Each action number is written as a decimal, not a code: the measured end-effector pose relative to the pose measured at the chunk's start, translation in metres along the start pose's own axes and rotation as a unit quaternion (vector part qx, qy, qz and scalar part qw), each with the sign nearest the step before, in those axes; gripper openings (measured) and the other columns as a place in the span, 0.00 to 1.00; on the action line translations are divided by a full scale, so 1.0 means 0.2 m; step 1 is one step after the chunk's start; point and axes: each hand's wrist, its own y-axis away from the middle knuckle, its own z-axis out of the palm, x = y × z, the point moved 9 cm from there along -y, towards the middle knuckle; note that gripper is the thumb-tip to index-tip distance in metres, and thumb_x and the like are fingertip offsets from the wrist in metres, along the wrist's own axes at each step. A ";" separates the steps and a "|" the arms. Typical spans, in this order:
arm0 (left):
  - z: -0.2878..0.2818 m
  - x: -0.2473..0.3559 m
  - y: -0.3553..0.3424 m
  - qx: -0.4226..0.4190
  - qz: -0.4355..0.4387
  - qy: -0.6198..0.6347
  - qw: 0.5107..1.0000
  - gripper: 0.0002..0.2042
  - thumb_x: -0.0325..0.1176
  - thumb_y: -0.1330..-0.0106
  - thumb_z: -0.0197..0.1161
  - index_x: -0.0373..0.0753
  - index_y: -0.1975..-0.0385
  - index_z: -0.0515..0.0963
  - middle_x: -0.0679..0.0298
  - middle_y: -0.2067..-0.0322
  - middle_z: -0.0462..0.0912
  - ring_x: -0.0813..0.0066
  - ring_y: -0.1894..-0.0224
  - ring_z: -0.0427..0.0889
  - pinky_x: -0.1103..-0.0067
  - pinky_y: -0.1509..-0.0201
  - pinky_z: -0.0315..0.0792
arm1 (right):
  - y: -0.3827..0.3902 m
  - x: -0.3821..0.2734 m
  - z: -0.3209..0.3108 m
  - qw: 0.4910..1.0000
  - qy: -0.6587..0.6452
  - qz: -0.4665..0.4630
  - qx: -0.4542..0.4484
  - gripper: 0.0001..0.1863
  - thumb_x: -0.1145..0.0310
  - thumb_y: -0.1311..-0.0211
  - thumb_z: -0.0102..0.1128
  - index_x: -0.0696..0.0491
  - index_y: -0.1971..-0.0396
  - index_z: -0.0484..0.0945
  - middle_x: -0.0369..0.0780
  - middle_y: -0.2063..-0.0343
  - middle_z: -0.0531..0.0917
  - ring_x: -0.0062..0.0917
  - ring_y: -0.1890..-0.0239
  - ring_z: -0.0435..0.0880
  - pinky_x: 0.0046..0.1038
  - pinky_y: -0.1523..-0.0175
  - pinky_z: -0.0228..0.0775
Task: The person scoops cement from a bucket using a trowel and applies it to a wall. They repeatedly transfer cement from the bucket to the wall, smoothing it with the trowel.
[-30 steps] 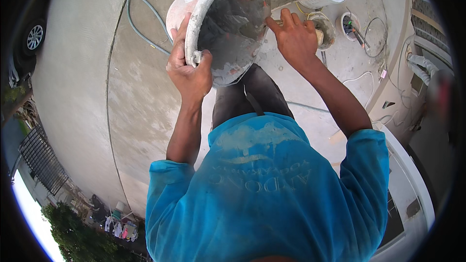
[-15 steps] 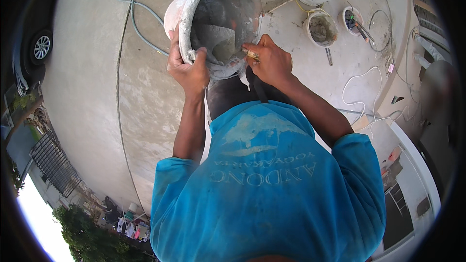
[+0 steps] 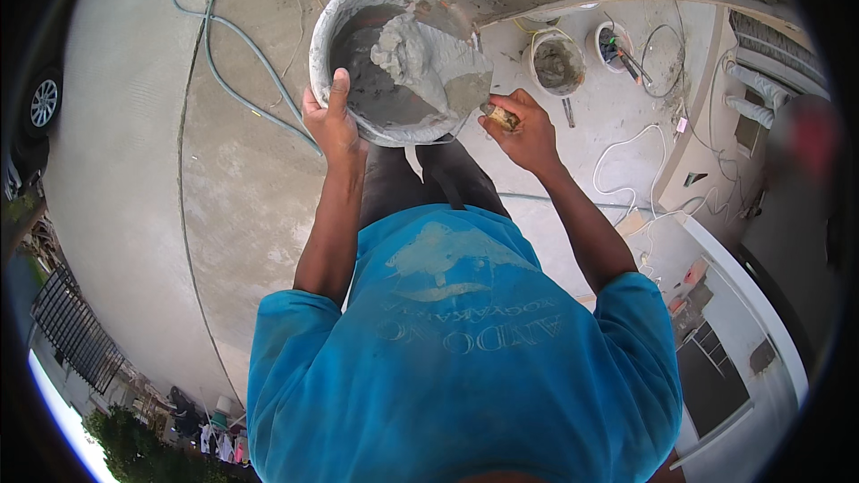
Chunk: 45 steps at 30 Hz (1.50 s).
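Observation:
My left hand (image 3: 335, 125) grips the near left rim of a mortar-smeared bucket (image 3: 320, 46), its thumb over the edge. Wet grey mortar (image 3: 358, 80) lies inside. In my right hand (image 3: 528, 134), closed around a worn wooden handle, is a trowel (image 3: 469, 91). Its blade reaches over the bucket's right side and carries a thick lump of mortar (image 3: 404, 54). Part of the bucket's mouth is hidden beneath the loaded blade. A strip of mortar hangs below the near rim.
A second bucket (image 3: 534, 67) with mortar and a smaller bucket of tools (image 3: 594, 40) stand at the far right. A green hose (image 3: 255, 49) curls on the left floor, and a white cable (image 3: 601, 165) loops on the right. Another person's legs (image 3: 756, 94) show at far right.
The trowel has come up from inside the bucket with mortar on its blade. My right hand has moved right and slightly down. The bucket's mouth now faces more upward.

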 end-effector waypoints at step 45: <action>-0.63 -0.03 0.19 0.129 -0.036 -0.040 0.990 0.29 0.23 0.39 0.69 0.28 0.39 0.65 0.46 0.46 0.75 0.54 0.46 0.82 0.60 0.42 0.80 | -0.50 0.09 -0.84 0.917 0.343 0.199 0.054 0.34 0.34 0.38 0.57 0.42 0.42 0.81 0.41 0.48 0.87 0.39 0.43 0.85 0.40 0.39 0.74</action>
